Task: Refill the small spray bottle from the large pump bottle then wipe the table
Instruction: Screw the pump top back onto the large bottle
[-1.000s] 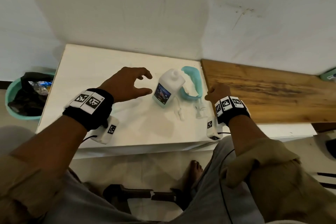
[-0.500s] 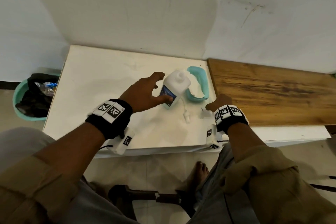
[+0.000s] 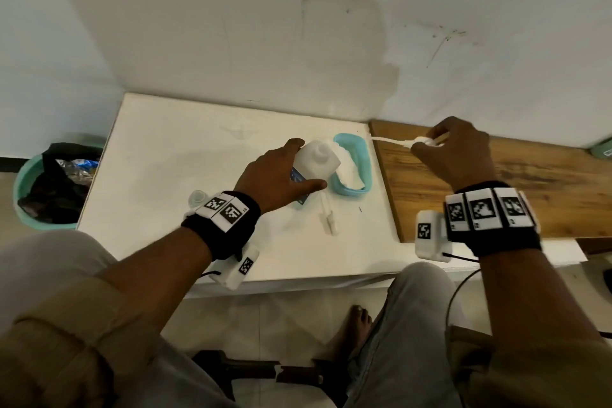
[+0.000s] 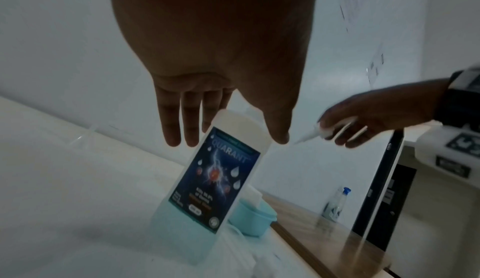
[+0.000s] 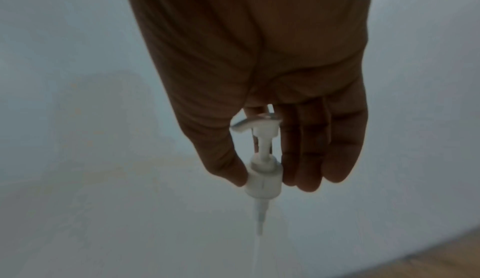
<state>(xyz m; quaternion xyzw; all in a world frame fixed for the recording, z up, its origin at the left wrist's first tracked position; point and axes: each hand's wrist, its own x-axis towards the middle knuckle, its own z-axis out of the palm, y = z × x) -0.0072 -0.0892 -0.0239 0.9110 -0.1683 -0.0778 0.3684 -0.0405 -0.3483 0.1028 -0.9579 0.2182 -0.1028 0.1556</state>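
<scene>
Your right hand [image 3: 453, 152] pinches the pump head [image 5: 262, 163], lifted clear; left hand [image 3: 275, 175] grasps the large bottle [image 4: 215, 177]. Next: pour into the small bottle [image 3: 198, 198] behind that grip.

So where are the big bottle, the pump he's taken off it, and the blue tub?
big bottle [image 4: 213, 179]: left wrist view, on its front label.
pump [image 5: 263, 179]: right wrist view, on its screw collar.
blue tub [image 3: 362, 156]: head view, on its right rim.

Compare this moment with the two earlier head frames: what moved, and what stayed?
The left hand closed in and now grips the large bottle. The right hand rose from the table edge over the wooden board, holding the pump head. The teal tray and sprayer stayed.
</scene>
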